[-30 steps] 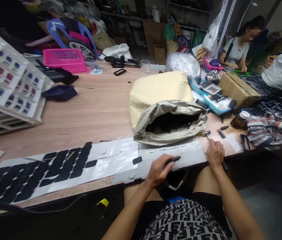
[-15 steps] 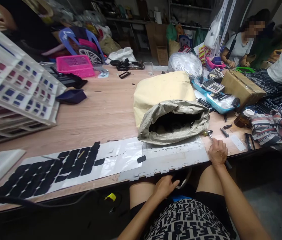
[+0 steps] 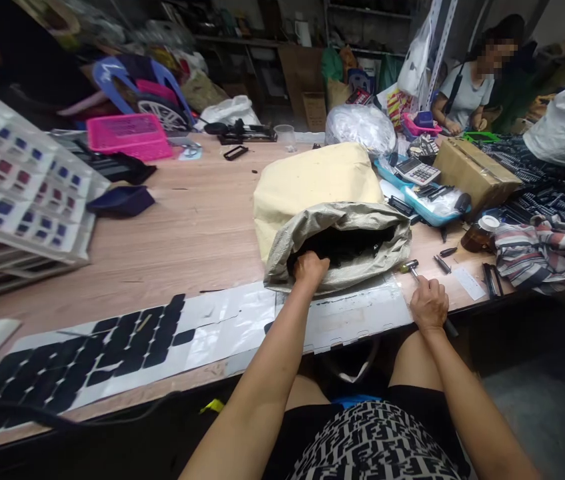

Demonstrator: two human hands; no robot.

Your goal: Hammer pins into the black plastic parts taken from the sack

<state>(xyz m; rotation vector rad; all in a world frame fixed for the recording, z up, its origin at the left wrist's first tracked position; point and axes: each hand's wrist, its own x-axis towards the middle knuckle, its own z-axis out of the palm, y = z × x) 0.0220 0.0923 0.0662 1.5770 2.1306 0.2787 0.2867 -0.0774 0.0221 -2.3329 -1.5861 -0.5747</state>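
My left hand [image 3: 309,267] reaches into the open mouth of a grey woven sack [image 3: 357,220] full of black parts; its fingers are hidden inside. My right hand [image 3: 429,305] rests at the table's front edge, closed round a screwdriver [image 3: 412,269] whose tip points up and left toward the sack. A white sheet [image 3: 212,320] lies along the table edge, its left part covered with rows of black pads [image 3: 102,350]. A cream bag [image 3: 312,180] lies behind the sack.
White trays of coloured chips [image 3: 22,193] stack at the left. A pink basket [image 3: 127,133], a blue tray with a calculator [image 3: 417,172], a cardboard box [image 3: 475,170] and a striped cloth [image 3: 537,247] crowd the far and right sides. Another person [image 3: 467,93] sits at the back right.
My left hand held a black piece over the sheet, dropped to my lap, then rose into the sack's mouth. My right hand kept its hold on the screwdriver.
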